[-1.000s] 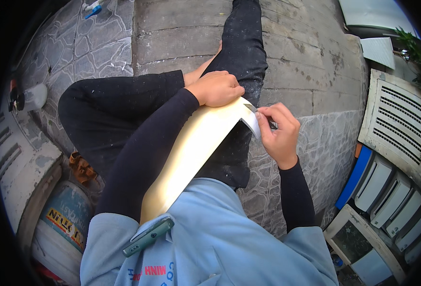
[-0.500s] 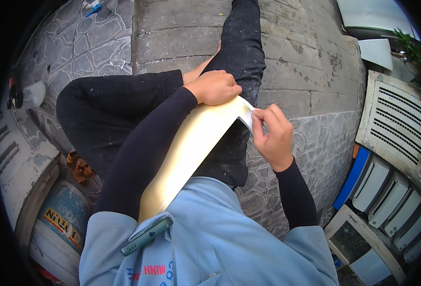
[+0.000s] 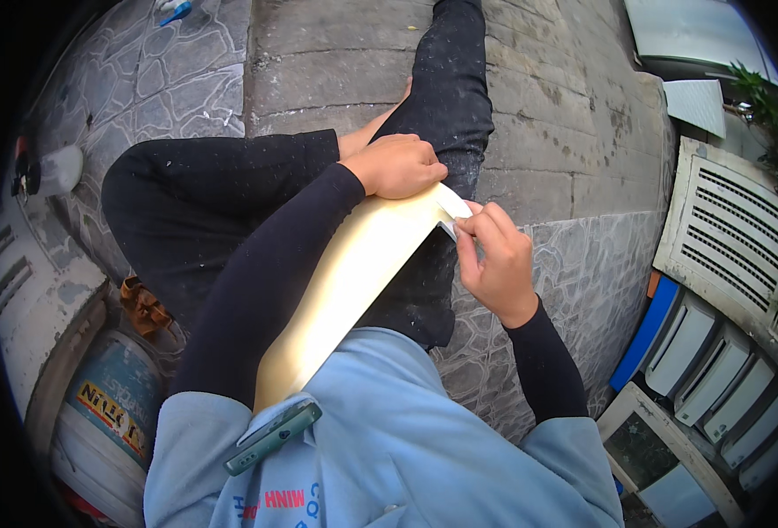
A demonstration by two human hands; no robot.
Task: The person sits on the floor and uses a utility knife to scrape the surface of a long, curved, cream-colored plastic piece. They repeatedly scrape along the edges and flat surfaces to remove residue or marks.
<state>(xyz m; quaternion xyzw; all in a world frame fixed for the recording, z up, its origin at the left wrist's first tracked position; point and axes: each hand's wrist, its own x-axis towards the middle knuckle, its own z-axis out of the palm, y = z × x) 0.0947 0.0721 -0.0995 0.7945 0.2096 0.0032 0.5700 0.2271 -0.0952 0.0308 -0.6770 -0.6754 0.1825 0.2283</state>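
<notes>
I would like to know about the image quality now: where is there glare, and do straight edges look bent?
Head view: a pale, washed-out sheen along the middle of the cream panel; head view: the slats of the white slatted panel look bowed, near the rim; head view: the corners are black, outside the fisheye circle.

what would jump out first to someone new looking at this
Probably the long, shiny pale yellow panel slanting across the black trousers, with the left hand on its far end and the right hand at its notched corner. Next might come the dark green device on the light blue shirt, then the white slatted panel at far right.
</notes>
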